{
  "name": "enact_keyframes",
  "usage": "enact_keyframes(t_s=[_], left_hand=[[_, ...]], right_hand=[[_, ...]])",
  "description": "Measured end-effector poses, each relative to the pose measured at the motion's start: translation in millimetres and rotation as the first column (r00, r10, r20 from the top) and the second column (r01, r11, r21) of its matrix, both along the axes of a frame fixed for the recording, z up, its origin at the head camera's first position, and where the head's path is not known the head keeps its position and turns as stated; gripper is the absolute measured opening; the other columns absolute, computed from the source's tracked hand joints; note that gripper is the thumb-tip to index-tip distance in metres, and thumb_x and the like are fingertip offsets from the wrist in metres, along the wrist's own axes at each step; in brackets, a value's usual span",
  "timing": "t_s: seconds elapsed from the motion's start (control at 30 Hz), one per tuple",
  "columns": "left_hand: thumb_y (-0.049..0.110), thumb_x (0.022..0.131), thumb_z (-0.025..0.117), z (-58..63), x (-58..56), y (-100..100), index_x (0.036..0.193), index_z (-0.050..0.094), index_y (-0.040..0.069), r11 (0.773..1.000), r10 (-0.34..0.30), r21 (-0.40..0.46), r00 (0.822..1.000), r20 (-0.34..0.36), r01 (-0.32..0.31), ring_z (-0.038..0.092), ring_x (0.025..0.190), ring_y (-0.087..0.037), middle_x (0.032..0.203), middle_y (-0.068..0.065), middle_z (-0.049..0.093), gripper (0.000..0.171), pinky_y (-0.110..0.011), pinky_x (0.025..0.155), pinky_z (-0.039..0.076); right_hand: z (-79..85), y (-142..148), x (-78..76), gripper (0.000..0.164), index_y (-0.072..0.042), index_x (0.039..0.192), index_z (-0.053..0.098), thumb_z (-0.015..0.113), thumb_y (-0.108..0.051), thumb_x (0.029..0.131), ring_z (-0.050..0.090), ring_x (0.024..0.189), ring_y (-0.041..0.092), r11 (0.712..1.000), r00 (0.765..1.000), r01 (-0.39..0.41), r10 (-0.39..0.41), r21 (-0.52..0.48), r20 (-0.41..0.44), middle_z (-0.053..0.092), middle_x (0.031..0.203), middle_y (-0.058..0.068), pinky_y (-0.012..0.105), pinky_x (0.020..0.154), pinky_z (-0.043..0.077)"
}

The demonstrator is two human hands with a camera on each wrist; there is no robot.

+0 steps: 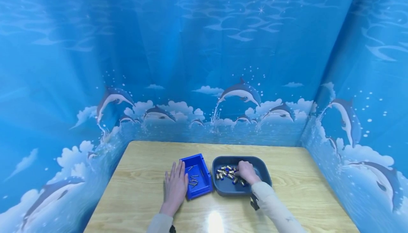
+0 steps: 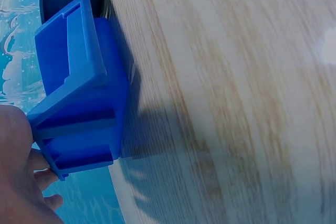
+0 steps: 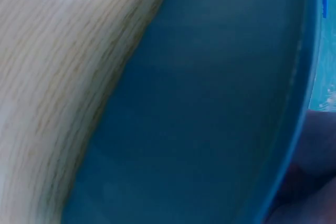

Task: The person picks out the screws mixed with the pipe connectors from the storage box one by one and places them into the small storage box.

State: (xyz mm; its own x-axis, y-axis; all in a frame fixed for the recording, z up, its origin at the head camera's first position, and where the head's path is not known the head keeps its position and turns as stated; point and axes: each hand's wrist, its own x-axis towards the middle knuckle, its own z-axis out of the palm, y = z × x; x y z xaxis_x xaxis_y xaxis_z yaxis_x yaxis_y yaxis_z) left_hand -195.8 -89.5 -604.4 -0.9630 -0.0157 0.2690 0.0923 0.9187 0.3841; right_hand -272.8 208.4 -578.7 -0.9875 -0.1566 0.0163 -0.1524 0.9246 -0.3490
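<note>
My left hand (image 1: 176,186) lies along the left side of a blue plastic bin (image 1: 204,186), its fingers extended and touching the rim. Several thin metal pins or screws (image 1: 193,181) lie on the bin's floor. To the right is a dark grey-blue oval tray (image 1: 262,172) with several brass-coloured fittings (image 1: 227,173), some with blue bands. My right hand (image 1: 247,172) reaches down into this tray at the right of the pile. Its fingertips are hidden, so whether they pinch a fitting does not show. In the right wrist view, the tray wall (image 3: 199,98) covers most of the hand.
Both containers stand side by side on a light wood-grain table (image 1: 143,165). A blue curtain (image 1: 191,66) printed with dolphins hangs behind the table and along both sides. A bright glare spot marks the table's front.
</note>
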Motion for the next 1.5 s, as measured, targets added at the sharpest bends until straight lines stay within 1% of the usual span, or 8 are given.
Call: enact_keyframes(t_s=[0.27, 0.57, 0.83, 0.9, 1.03, 1.23, 1.4, 1.5], left_hand=[[0.029, 0.107, 0.048, -3.4, -1.7, 0, 0.157, 0.036, 0.006, 1.000, 0.002, -0.018, 1.000, 0.010, -0.002, 0.020, 0.153, -0.037, 0.163, -0.012, 0.033, 0.056, -0.068, 0.119, 0.020], [0.028, 0.105, 0.052, -2.5, -1.5, 0, 0.156, 0.038, 0.006, 1.000, -0.002, -0.004, 1.000, -0.011, 0.002, 0.023, 0.152, -0.038, 0.163, -0.012, 0.034, 0.057, -0.069, 0.118, 0.021], [0.026, 0.104, 0.053, -3.2, -1.7, 0, 0.155, 0.040, 0.004, 1.000, -0.002, -0.016, 0.999, -0.034, 0.001, 0.025, 0.151, -0.039, 0.162, -0.013, 0.035, 0.056, -0.069, 0.118, 0.023], [0.026, 0.105, 0.052, -3.2, -2.0, 0, 0.155, 0.039, 0.004, 1.000, -0.004, -0.013, 1.000, -0.027, 0.004, 0.024, 0.152, -0.039, 0.162, -0.013, 0.035, 0.056, -0.069, 0.118, 0.022], [0.027, 0.106, 0.051, -2.5, -2.1, -1, 0.155, 0.039, 0.004, 1.000, -0.007, -0.013, 1.000, -0.021, 0.007, 0.023, 0.152, -0.039, 0.163, -0.013, 0.034, 0.056, -0.069, 0.118, 0.021], [0.027, 0.106, 0.050, -2.9, -2.1, -1, 0.154, 0.040, 0.004, 1.000, -0.011, -0.018, 0.999, -0.034, 0.010, 0.024, 0.152, -0.039, 0.162, -0.014, 0.036, 0.054, -0.069, 0.118, 0.022], [0.026, 0.105, 0.052, -4.5, -2.1, -1, 0.154, 0.041, 0.003, 1.000, -0.011, -0.010, 0.999, -0.042, 0.011, 0.025, 0.151, -0.040, 0.161, -0.015, 0.037, 0.054, -0.070, 0.117, 0.022], [0.026, 0.106, 0.051, -3.8, -1.3, -1, 0.154, 0.040, 0.003, 1.000, -0.011, -0.005, 0.999, -0.033, 0.011, 0.024, 0.152, -0.039, 0.162, -0.014, 0.036, 0.055, -0.070, 0.118, 0.021]], right_hand=[[-2.7, 3, -3.3, 0.067, -0.019, 0.051, 0.025, 0.086, 0.001, 0.068, 0.022, 0.055, 0.013, 0.999, 0.998, -0.011, 0.009, 0.030, 0.068, 0.011, 0.052, -0.012, 0.027, 0.053, 0.022], [-2.9, 10, -7.0, 0.026, -0.012, 0.058, 0.058, 0.074, 0.002, 0.072, 0.054, 0.065, 0.019, 0.997, 0.992, 0.065, -0.070, 0.044, 0.109, 0.054, 0.060, -0.003, 0.039, 0.065, 0.052], [-4.1, 21, -7.9, 0.021, -0.008, 0.062, 0.068, 0.067, -0.001, 0.082, 0.053, 0.053, 0.008, 0.974, 0.981, 0.137, -0.108, -0.181, 0.160, 0.058, 0.057, -0.007, 0.025, 0.056, 0.047], [-4.5, 22, -6.3, 0.013, -0.002, 0.073, 0.076, 0.070, -0.001, 0.085, 0.061, 0.055, 0.006, 0.939, 0.974, 0.171, -0.115, -0.299, 0.197, 0.068, 0.063, -0.002, 0.023, 0.057, 0.054], [-5.2, 23, -3.7, 0.009, 0.015, 0.091, 0.074, 0.067, 0.009, 0.088, 0.071, 0.061, 0.012, 0.798, 0.949, 0.251, -0.093, -0.547, 0.301, 0.075, 0.080, 0.018, 0.025, 0.061, 0.062], [-5.5, 27, -2.0, 0.015, 0.021, 0.101, 0.069, 0.065, 0.010, 0.090, 0.074, 0.069, 0.016, 0.659, 0.946, 0.255, -0.019, -0.707, 0.323, 0.075, 0.092, 0.026, 0.028, 0.068, 0.064], [-4.9, 33, -1.1, 0.022, 0.022, 0.107, 0.066, 0.067, 0.007, 0.092, 0.076, 0.078, 0.022, 0.478, 0.954, 0.177, 0.132, -0.860, 0.269, 0.074, 0.094, 0.026, 0.031, 0.074, 0.064], [-0.1, 31, -1.7, 0.027, 0.022, 0.114, 0.064, 0.065, 0.004, 0.094, 0.077, 0.087, 0.025, 0.439, 0.946, 0.200, 0.147, -0.876, 0.290, 0.074, 0.101, 0.028, 0.033, 0.081, 0.063]])
